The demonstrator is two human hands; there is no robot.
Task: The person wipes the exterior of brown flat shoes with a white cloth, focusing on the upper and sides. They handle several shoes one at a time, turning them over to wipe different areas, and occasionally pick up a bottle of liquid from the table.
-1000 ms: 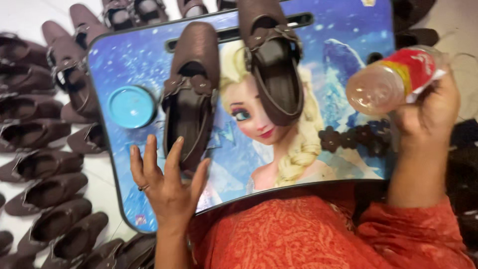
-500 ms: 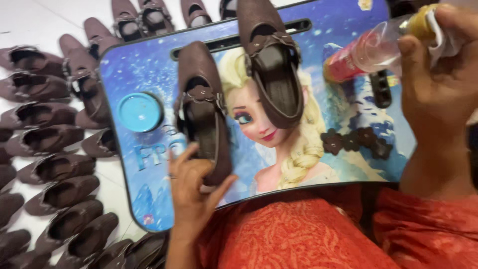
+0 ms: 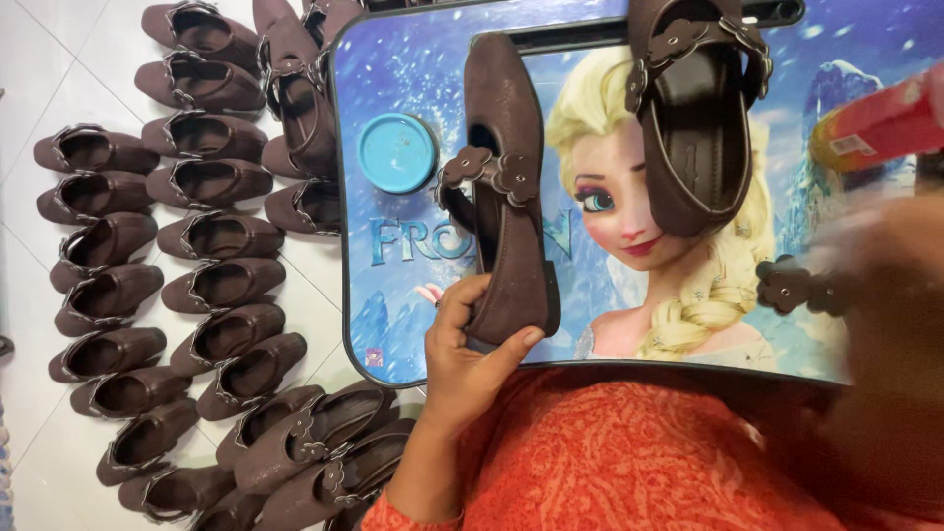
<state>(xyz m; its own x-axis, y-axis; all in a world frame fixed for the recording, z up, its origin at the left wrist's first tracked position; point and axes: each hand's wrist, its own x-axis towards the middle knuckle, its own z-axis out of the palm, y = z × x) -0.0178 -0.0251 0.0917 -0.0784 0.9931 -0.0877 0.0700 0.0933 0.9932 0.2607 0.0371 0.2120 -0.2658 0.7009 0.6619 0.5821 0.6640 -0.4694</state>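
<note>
My left hand (image 3: 470, 349) grips the heel of a dark brown shoe (image 3: 509, 187) with flower trims on its strap, tipped onto its side over a blue lap tray (image 3: 393, 265) printed with a cartoon figure. A second brown shoe (image 3: 693, 108) lies sole-down on the tray to the right. My right hand (image 3: 890, 285) is a blur at the right edge, and just above it shows the red-labelled body of a clear plastic bottle (image 3: 875, 123); the fingers around it are too blurred to see. A round blue lid (image 3: 397, 152) sits on the tray's left part.
Several matching brown shoes (image 3: 206, 236) lie in rows on the white tiled floor at the left and below the tray. Loose brown flower trims (image 3: 787, 285) lie on the tray near my right hand. My orange patterned clothing (image 3: 639, 452) fills the bottom.
My left hand went from hovering open to gripping the left shoe and tipping it onto its side. My right hand lowered with the bottle and became blurred. The view moved closer.
</note>
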